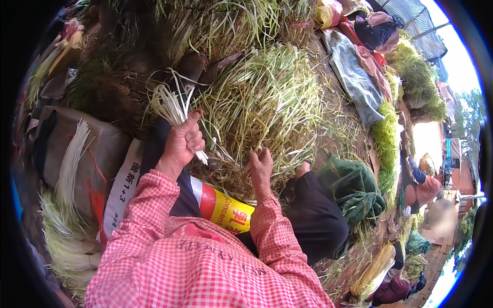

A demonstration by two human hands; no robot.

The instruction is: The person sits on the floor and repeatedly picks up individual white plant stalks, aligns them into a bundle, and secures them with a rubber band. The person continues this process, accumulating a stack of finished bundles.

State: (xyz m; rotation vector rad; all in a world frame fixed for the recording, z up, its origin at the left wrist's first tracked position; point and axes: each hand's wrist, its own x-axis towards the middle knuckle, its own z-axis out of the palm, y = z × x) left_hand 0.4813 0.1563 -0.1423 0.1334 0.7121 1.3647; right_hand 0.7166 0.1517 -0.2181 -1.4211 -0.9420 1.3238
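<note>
In my left hand (183, 140) is a bunch of thin white-stemmed vegetable stalks (169, 106), gripped around the middle, with the loose ends fanning out above my fist. My right hand (262, 165) pinches a pale, thin stalk (265, 131) between thumb and fingertips, over the lower edge of a large heap of long green and white stalks (269, 92). Roots and dry, straw-like leaves tangle at the heap's near side. A yellow and red printed sack (227, 210) lies between my legs, below the heap.
At left, trimmed white stalks (73, 161) lie on a grey padded surface (104, 142) beside red ties (96, 200); more bundles (69, 246) sit below. A green cloth (350, 184) is by my right knee. Further right are an empty-looking sack (354, 73), green piles and other people (421, 184).
</note>
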